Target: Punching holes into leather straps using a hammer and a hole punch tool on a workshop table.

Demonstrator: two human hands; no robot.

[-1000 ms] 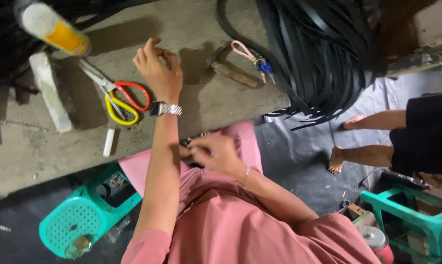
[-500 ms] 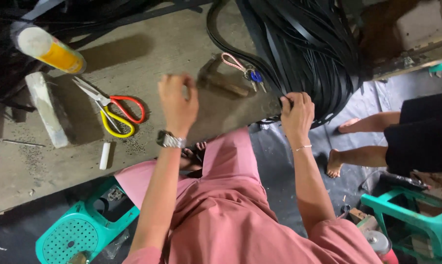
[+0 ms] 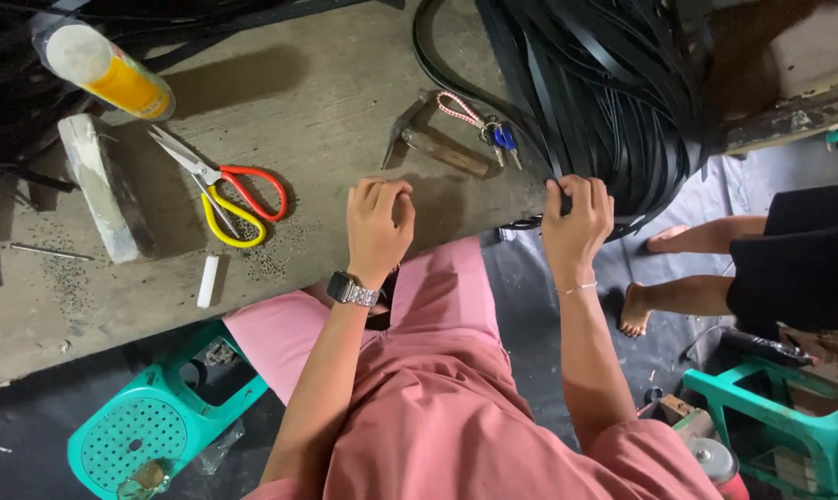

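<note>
My right hand (image 3: pixel 576 220) is closed around the ends of black straps at the lower edge of a large pile of black straps (image 3: pixel 604 93) that hangs over the workbench's right end. My left hand (image 3: pixel 377 225), with a wristwatch, rests on the grey workbench (image 3: pixel 326 102) near its front edge. Its fingers are curled together and nothing shows in them. I sit in pink clothes with my lap under both hands.
Red-and-yellow scissors (image 3: pixel 226 190), a yellow-labelled bottle (image 3: pixel 104 67), a white block (image 3: pixel 100 185), a white stick (image 3: pixel 209 281) and a metal tool with keys (image 3: pixel 451 139) lie on the bench. Green stools (image 3: pixel 146 435) (image 3: pixel 780 417) stand on the floor. Another person's bare legs (image 3: pixel 678 268) are at right.
My left hand has come down from a raised position to the bench edge. My right hand has stayed at the strap pile, now gripping the strap ends more closely.
</note>
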